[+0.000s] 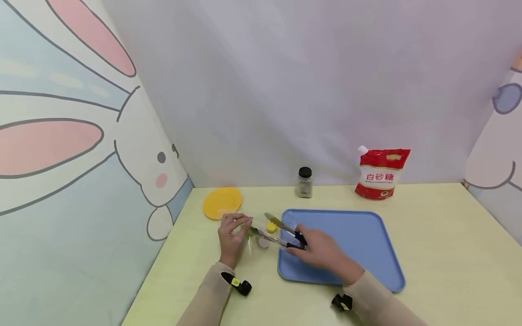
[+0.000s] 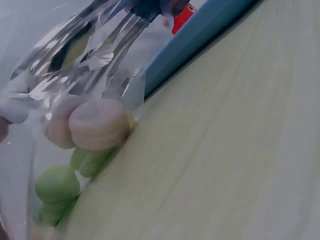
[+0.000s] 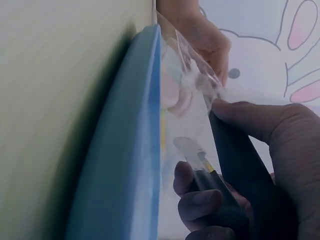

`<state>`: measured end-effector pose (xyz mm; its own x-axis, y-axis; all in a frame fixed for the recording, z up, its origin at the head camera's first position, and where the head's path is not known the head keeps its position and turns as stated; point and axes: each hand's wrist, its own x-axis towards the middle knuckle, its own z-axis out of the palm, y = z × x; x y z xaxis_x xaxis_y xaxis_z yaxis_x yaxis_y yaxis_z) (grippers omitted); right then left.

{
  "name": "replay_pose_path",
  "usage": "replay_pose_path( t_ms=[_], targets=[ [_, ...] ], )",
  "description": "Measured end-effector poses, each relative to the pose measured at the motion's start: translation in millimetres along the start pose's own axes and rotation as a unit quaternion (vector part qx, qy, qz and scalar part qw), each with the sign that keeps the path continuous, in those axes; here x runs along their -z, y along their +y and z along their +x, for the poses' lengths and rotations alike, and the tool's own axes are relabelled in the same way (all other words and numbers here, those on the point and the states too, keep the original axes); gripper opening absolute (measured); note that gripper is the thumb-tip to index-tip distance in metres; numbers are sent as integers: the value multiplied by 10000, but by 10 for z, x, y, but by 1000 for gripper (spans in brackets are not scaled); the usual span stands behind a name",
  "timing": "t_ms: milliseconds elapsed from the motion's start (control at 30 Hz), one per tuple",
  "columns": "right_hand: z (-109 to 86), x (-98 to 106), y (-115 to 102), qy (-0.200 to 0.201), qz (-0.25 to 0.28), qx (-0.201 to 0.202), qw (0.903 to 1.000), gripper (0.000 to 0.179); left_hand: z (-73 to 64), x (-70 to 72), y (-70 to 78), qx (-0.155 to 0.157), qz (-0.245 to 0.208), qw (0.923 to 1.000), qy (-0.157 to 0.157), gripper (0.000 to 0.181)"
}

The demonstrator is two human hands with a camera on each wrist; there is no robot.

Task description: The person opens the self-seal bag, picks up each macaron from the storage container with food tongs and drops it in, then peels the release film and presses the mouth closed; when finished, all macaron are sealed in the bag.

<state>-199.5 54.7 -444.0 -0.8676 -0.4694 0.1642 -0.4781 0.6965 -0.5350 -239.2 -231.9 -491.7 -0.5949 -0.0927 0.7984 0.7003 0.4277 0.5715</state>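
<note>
My left hand (image 1: pixel 232 237) pinches the rim of a clear plastic bag (image 2: pixel 27 165) between thumb and fingers. Inside the bag, in the left wrist view, lie pink macarons (image 2: pixel 100 125) and green macarons (image 2: pixel 57 185). My right hand (image 1: pixel 324 251) grips a pair of metal tongs (image 1: pixel 281 225) by their black handles (image 3: pixel 235 150), thumb on one arm and fingers round the other. The tongs' arms stand spread apart at the bag's mouth, overlapping the clear plastic. A yellow macaron (image 1: pixel 271 227) shows between the arms in the head view.
The blue tray (image 1: pixel 350 240) lies under and beyond my right hand. A yellow round plate (image 1: pixel 222 203) sits at the back left. Along the back stand a black-lidded jar (image 1: pixel 305 183) and a red-and-white sugar pouch (image 1: pixel 382 174). A bunny-painted wall (image 1: pixel 134 181) borders the left.
</note>
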Motion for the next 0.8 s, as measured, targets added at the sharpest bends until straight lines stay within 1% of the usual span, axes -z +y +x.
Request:
replay_pose_path(
  t_ms=[100, 167, 233, 300, 367, 400, 433, 500, 567, 600, 633, 700, 733, 767, 800],
  targets=[
    [-139, 122, 72, -55, -61, -449, 9990, 45, -28, -13, -6, 187, 169, 9995, -164, 9],
    [-274, 246, 149, 95, -26, -576, 9983, 48, -36, -20, -17, 248, 346, 9986, -315, 8],
    [-431, 384, 280, 505, 155, -534, 9972, 50, -36, -23, -37, 295, 555, 9969, -480, 9],
    [-615, 535, 454, 1112, 319, -514, 9920, 49, -24, -27, -54, 282, 714, 9952, -610, 13],
    [-831, 689, 674, 1737, 434, -743, 9810, 49, 14, -36, -61, 251, 835, 9938, -692, 18],
    [-952, 761, 789, 1983, 473, -998, 9739, 51, 36, -39, -58, 252, 874, 9933, -717, 21],
    [-1085, 827, 900, 2140, 474, -1398, 9656, 53, 61, -42, -47, 277, 913, 9926, -752, 25],
    [-1365, 936, 1116, 2246, 363, -2251, 9474, 61, 126, -54, -16, 302, 1098, 9897, -873, 31],
    [-1614, 1001, 1306, 2175, 369, -2964, 9292, 69, 227, -68, 45, 413, 1334, 9843, -1078, 36],
    [-1718, 1023, 1384, 2144, 389, -3261, 9199, 73, 286, -76, 87, 513, 1484, 9797, -1249, 37],
    [-1801, 1038, 1448, 2115, 403, -3501, 9116, 75, 347, -89, 132, 674, 1638, 9730, -1481, 38],
    [-1895, 1048, 1545, 2158, 421, -3748, 9006, 77, 476, -131, 217, 1027, 1863, 9554, -2050, 40],
    [-1914, 1048, 1576, 2191, 431, -3795, 8978, 80, 537, -158, 262, 1256, 1890, 9442, -2386, 41],
    [-1924, 1041, 1600, 2207, 412, -3801, 8973, 82, 591, -193, 299, 1461, 1892, 9318, -2731, 42],
    [-1926, 1028, 1616, 2192, 330, -3766, 8995, 85, 639, -235, 328, 1645, 1879, 9177, -3091, 43]
  ],
)
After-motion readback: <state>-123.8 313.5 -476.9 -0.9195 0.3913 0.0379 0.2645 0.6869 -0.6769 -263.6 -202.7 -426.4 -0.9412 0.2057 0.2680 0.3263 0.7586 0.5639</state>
